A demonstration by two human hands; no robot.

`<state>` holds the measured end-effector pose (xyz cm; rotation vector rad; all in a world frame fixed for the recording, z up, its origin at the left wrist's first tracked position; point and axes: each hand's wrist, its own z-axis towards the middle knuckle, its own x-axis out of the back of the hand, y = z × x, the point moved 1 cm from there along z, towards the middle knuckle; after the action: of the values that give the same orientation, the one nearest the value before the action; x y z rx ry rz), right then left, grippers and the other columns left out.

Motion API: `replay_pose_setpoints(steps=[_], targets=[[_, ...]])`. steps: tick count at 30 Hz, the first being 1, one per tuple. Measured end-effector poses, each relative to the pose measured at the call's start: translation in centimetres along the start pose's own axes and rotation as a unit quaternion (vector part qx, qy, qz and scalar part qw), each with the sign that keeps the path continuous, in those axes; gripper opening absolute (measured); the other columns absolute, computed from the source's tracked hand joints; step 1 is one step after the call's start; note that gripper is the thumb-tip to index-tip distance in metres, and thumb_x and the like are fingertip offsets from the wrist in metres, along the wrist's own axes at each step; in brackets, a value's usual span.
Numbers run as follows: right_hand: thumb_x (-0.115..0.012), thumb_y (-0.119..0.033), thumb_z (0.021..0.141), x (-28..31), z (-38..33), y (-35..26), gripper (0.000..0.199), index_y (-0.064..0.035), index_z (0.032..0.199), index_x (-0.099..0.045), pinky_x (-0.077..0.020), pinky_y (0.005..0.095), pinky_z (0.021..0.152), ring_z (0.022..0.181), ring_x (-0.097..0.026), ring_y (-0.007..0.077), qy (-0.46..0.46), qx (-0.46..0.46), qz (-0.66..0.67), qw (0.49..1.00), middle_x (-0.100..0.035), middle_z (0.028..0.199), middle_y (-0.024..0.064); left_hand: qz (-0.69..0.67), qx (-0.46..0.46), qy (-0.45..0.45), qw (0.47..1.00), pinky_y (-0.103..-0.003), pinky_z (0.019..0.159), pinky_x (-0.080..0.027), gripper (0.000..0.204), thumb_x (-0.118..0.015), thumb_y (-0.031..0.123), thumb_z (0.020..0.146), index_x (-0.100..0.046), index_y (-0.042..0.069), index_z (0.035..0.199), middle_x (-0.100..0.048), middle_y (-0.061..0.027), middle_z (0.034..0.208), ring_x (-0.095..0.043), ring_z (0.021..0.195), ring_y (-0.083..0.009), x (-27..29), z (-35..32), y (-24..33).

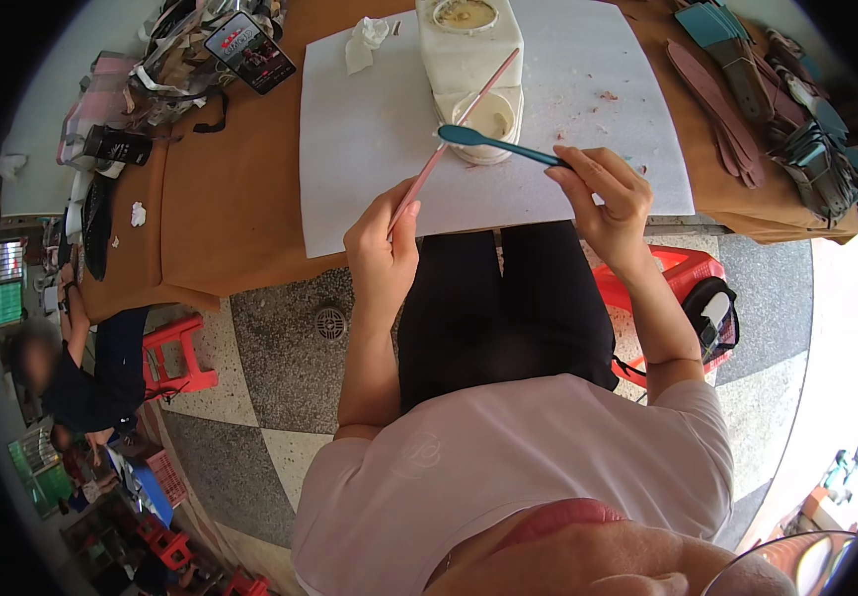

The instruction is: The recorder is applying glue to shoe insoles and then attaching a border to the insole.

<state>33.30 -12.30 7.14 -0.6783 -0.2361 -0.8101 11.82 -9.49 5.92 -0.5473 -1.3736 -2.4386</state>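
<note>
One white sheet (pixel 588 70) tops the worktop (pixel 220 199) (container (pixel 457 62) at 12 o'clock, straps (pixel 712 114) at 2) above checkered floor (pixel 285 368); left fingers (pixel 405 224) clamp pink strip (pixel 430 171), right fingers (pixel 590 175) teal strip (pixel 510 148).

The left hand (pixel 382 238) is closed in a pinch, thumb against bent fingers, the left forearm (pixel 369 348) rising almost upright in view; the right hand (pixel 606 199) pinches too, the right forearm (pixel 659 323) slanting upward and inward from its elbow

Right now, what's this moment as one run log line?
left hand: holds pink strip; right hand: holds teal strip; strips: crossing in view; nearby: white container on pale board
</note>
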Motion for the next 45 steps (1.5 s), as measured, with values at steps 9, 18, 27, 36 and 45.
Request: replay_pose_setpoints(steps=[9, 18, 27, 36, 45], targets=[[-0.065, -0.003, 0.067, 1.0, 1.2, 1.8, 0.013, 0.0011, 0.078, -0.061, -0.0332, 0.0196, 0.04, 0.045, -0.045, 0.0086, 0.08, -0.082, -0.032, 0.993, -0.052, 0.057, 0.0055, 0.013, -0.005, 0.004, 1.0, -0.024, 0.055, -0.044, 0.015, -0.05, 0.003, 0.078, -0.057, -0.001, 0.09, -0.059, -0.0107, 0.073, -0.056, 0.06, -0.0161, 0.9, -1.3, -0.7], [-0.066, -0.002, 0.063, -0.1, -0.4, -0.7, 0.017, -0.0001, 0.079, -0.06, -0.0391, 0.0261, 0.043, 0.049, -0.052, 0.0203, -0.001, -0.023, 0.005, 1.0, -0.054, 0.061, 0.0087, 0.009, -0.008, -0.003, 1.0, -0.024, 0.057, -0.044, 0.015, -0.05, 0.002, 0.078, -0.056, -0.001, 0.091, -0.059, -0.0109, 0.075, -0.057, 0.063, -0.0164, 1.3, -2.2, -1.8], [-0.063, -0.002, 0.068, 1.0, 0.6, 0.7, 0.012, 0.0023, 0.079, -0.061, -0.0359, 0.0197, 0.042, 0.048, -0.048, 0.0092, 0.067, -0.103, -0.014, 0.992, -0.055, 0.06, 0.0068, -0.025, -0.017, 0.007, 1.0, -0.022, 0.057, -0.044, 0.014, -0.052, 0.001, 0.077, -0.056, -0.002, 0.091, -0.059, -0.0104, 0.075, -0.056, 0.063, -0.0132, 1.5, -3.1, -2.3], [-0.062, -0.003, 0.07, 0.7, 0.2, 0.5, 0.011, 0.0023, 0.08, -0.061, -0.0322, 0.0197, 0.041, 0.046, -0.043, 0.0079, 0.042, -0.125, 0.043, 0.99, -0.052, 0.057, 0.0052, -0.047, 0.001, 0.013, 0.999, -0.021, 0.056, -0.043, 0.013, -0.053, 0.003, 0.078, -0.056, -0.003, 0.089, -0.059, -0.0105, 0.073, -0.055, 0.061, -0.0118, 1.4, -3.6, -3.0], [-0.062, -0.003, 0.07, 0.9, 0.2, 0.2, 0.011, 0.0027, 0.079, -0.061, -0.0312, 0.0201, 0.041, 0.046, -0.042, 0.0077, 0.049, -0.139, 0.047, 0.988, -0.051, 0.056, 0.0053, -0.058, -0.003, 0.001, 0.998, -0.022, 0.059, -0.045, 0.014, -0.052, 0.0, 0.077, -0.056, -0.004, 0.09, -0.06, -0.0107, 0.075, -0.058, 0.067, -0.0137, 1.5, -3.9, -2.9]])
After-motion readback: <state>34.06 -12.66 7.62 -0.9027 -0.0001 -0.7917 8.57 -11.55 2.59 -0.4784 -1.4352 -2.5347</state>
